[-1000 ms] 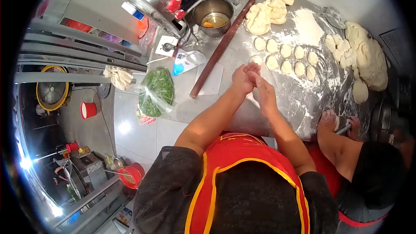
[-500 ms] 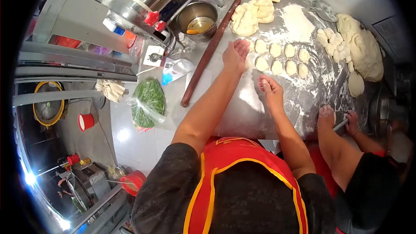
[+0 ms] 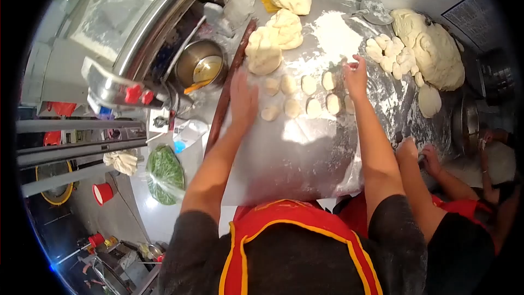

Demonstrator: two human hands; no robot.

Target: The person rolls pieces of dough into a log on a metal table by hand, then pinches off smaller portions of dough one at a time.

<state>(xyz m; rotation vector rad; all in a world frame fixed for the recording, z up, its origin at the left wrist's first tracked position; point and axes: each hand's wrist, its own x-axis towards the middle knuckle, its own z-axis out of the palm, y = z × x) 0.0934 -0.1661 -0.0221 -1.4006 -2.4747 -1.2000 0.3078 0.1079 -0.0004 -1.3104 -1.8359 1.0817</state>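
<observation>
My left hand (image 3: 244, 102) is open, palm down, with nothing in it that I can see, right by the long brown rolling pin (image 3: 239, 57). On the table (image 3: 273, 158), the dough rounds (image 3: 313, 108) lie in two rows, already small and flat. At their right end, my right hand (image 3: 356, 79) has bent fingers; I can't tell if it pinches anything. Farther out, the small dough pieces (image 3: 388, 57) sit bunched by the big dough lump (image 3: 431, 49), not yet split up.
</observation>
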